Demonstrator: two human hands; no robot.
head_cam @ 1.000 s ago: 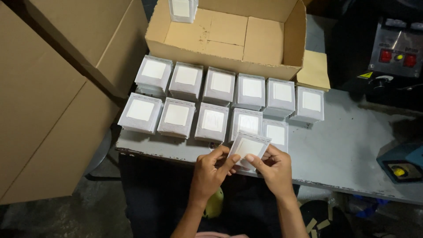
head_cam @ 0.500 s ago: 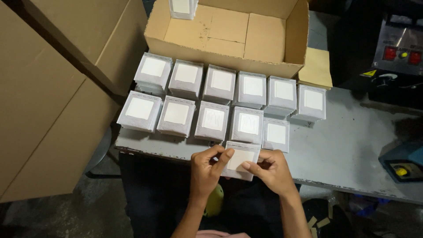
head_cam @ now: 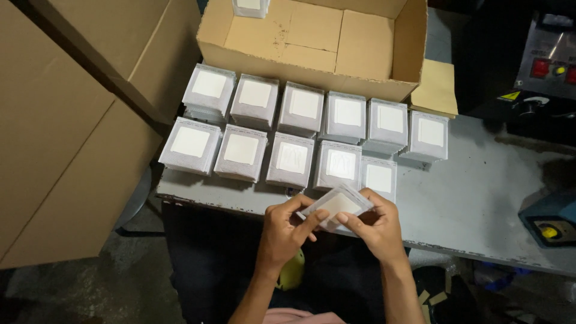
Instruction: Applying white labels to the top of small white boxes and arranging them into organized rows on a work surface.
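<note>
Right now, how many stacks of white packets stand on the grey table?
11: six in the back row beside the open carton, five in the front row. Others may hide behind the hands.

I have one camera, worn on my head, looking steeply down over the near edge of the grey metal surface (head_cam: 480, 210). It faces away from my body, so my forearms enter from the bottom of the view and the open brown cardboard box (head_cam: 312, 36) lies at the top. It sits close, at arm's reach. No second view overlaps it.
</note>
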